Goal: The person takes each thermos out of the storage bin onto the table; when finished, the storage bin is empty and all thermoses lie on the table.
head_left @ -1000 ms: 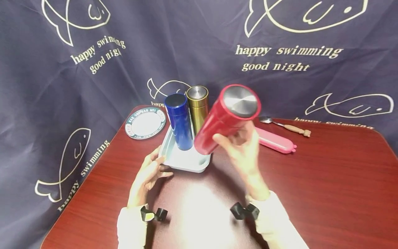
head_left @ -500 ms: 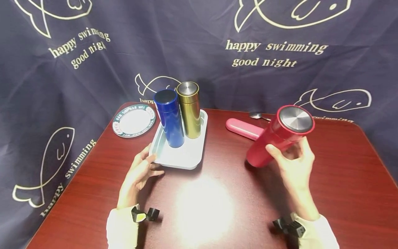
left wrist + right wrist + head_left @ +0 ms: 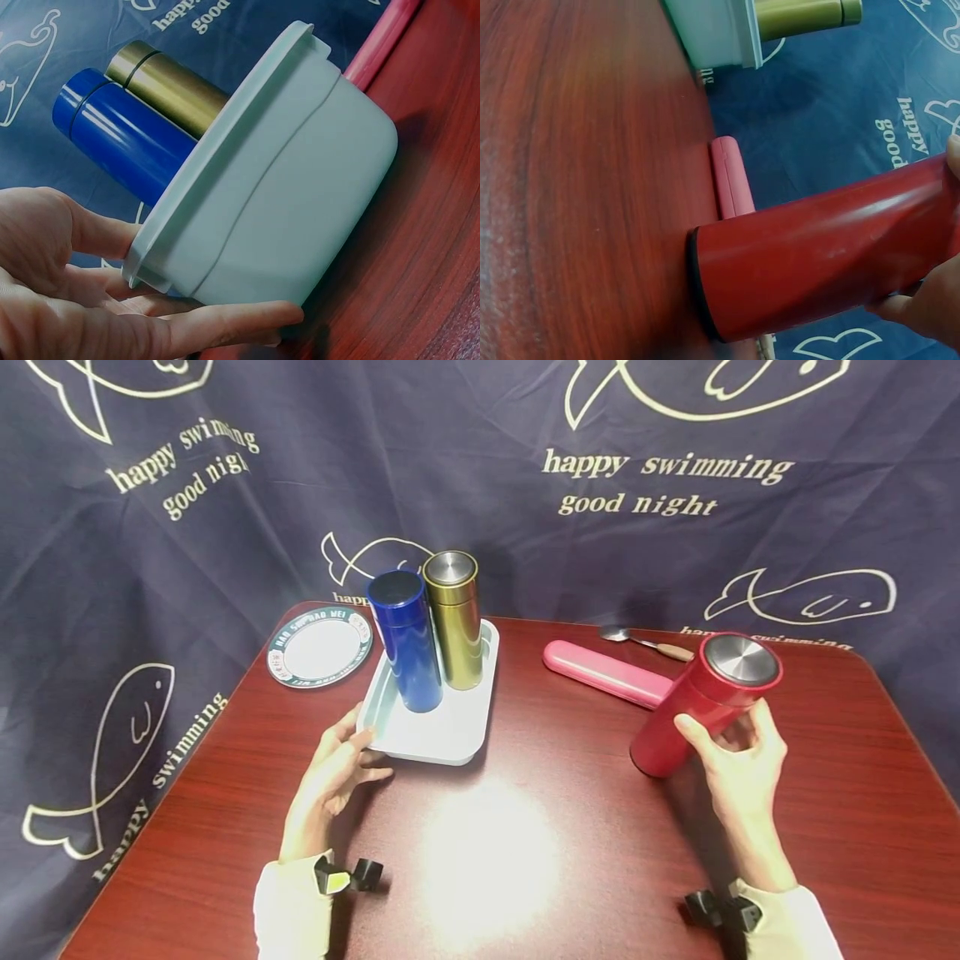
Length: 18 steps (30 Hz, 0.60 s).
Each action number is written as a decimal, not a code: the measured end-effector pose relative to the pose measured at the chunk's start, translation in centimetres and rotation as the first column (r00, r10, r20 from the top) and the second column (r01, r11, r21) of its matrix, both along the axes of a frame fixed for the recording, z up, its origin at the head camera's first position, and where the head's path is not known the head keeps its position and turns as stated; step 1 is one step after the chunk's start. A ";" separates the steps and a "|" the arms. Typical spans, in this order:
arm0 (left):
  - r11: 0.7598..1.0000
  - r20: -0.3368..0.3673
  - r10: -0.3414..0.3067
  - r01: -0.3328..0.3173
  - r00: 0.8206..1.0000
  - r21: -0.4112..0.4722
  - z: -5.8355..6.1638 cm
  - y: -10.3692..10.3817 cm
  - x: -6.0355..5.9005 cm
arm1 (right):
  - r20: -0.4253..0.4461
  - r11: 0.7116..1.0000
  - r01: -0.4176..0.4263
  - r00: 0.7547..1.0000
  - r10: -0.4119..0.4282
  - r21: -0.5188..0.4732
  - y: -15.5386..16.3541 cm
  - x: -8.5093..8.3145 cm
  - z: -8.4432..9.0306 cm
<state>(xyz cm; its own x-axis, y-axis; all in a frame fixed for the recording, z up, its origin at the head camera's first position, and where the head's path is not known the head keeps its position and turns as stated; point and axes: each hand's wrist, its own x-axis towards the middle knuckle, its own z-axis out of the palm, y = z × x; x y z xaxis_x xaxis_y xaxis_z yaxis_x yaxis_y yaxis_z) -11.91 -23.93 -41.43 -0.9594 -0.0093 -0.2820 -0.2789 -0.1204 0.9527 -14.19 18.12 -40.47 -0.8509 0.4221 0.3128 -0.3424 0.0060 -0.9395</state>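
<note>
Fingers of the right hand (image 3: pixel 738 768) are curled round the upper part of the red flask (image 3: pixel 701 706), thumb on its near side, the rest wrapped behind it. The flask leans toward the desk's far right corner, and the wrist view shows only one edge of its base meeting the wood, so it is not yet standing flat. If the grip loosens now, I'd judge it likely to tip over and roll, since its weight rests on that edge and the polished wood looks to offer little hold. Just behind its base lies the pink case (image 3: pixel 606 672), and beyond that a spoon (image 3: pixel 647 643) near the far edge; a sliding base could knock the case into the spoon. The left hand (image 3: pixel 333 777) has its fingers straight and slightly apart, flat against the near left corner of the tray (image 3: pixel 420 745), thumb above the rim and the other fingers along the wall, touching rather than gripping. In that tray the blue flask (image 3: pixel 405 639) and gold flask (image 3: pixel 453 618) stand upright side by side, tall and narrow. A push or lift at that corner could tilt the tray and topple both, perhaps onto the plate (image 3: pixel 321 647) at the far left corner.
</note>
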 end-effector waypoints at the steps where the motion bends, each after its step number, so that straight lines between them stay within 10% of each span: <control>1: 1.000 0.000 0.000 0.000 1.000 -0.006 0.0 0.0 0.0 | 0.006 1.000 0.002 1.000 -0.002 0.003 0.0 0.0 -0.1; 18: 1.000 -0.017 0.010 -0.010 1.000 0.005 -0.2 -0.2 0.2 | 0.073 0.992 -0.027 0.997 0.018 0.125 0.4 0.0 0.1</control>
<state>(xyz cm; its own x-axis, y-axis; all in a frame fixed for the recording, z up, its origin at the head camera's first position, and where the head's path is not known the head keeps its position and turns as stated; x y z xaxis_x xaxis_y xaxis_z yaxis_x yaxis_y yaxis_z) -11.66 -24.14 -41.65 -0.9639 -0.0175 -0.2657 -0.2614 -0.1278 0.9567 -14.23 18.56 -40.42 -0.8818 0.3640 0.2999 -0.2754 0.1186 -0.9540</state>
